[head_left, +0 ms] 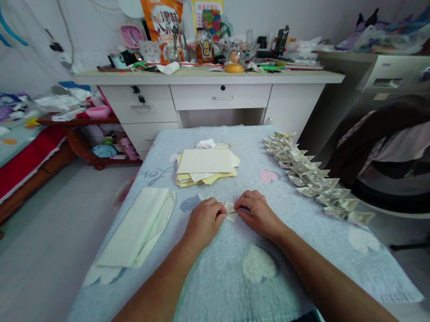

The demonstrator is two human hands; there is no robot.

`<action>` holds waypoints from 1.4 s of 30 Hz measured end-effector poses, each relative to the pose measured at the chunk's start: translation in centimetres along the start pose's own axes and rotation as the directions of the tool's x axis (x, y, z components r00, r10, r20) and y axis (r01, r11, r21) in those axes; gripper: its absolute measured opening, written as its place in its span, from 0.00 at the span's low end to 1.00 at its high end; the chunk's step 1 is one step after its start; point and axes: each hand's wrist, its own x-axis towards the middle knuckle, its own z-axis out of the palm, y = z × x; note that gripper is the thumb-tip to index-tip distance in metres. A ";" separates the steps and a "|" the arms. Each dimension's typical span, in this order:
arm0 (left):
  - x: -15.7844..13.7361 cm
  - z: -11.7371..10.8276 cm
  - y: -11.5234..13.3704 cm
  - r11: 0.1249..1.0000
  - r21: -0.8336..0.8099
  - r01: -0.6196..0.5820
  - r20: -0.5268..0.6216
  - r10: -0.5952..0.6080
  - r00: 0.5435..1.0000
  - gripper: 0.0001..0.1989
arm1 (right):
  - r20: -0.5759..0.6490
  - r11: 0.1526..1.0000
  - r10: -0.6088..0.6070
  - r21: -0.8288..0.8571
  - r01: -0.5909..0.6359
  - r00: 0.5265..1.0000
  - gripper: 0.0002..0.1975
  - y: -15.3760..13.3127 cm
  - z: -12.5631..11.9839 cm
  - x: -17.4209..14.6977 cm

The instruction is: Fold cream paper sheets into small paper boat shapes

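folded paper, left hand and right hand pinching it, cloth beneath

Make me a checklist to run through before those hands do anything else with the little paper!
1. Left hand on the small paper: ok, at its left side.
2. Right hand on it too: ok, at its right side.
3. Creases neat: cannot tell, the hands partly cover them.
4. Paper stack tidy: not ok, sheets poke out unevenly.
5. Folded paper pieces away from the hands: ok, off to the right.
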 end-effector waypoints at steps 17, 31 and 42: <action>0.2 0.3 -0.5 1.000 -0.013 -0.012 0.000 0.012 1.000 0.06 | 0.047 0.997 0.027 0.071 -0.030 0.999 0.09 0.7 -0.5 0.0; 0.3 -0.1 -0.2 1.000 -0.018 0.010 0.013 -0.010 1.000 0.06 | 0.242 0.999 0.020 -0.033 -0.012 0.970 0.05 0.4 -1.9 2.4; 0.0 0.0 -0.2 0.995 0.064 0.071 -0.029 -0.069 0.997 0.04 | 0.150 0.998 0.044 0.037 -0.050 0.988 0.02 0.9 -0.7 1.9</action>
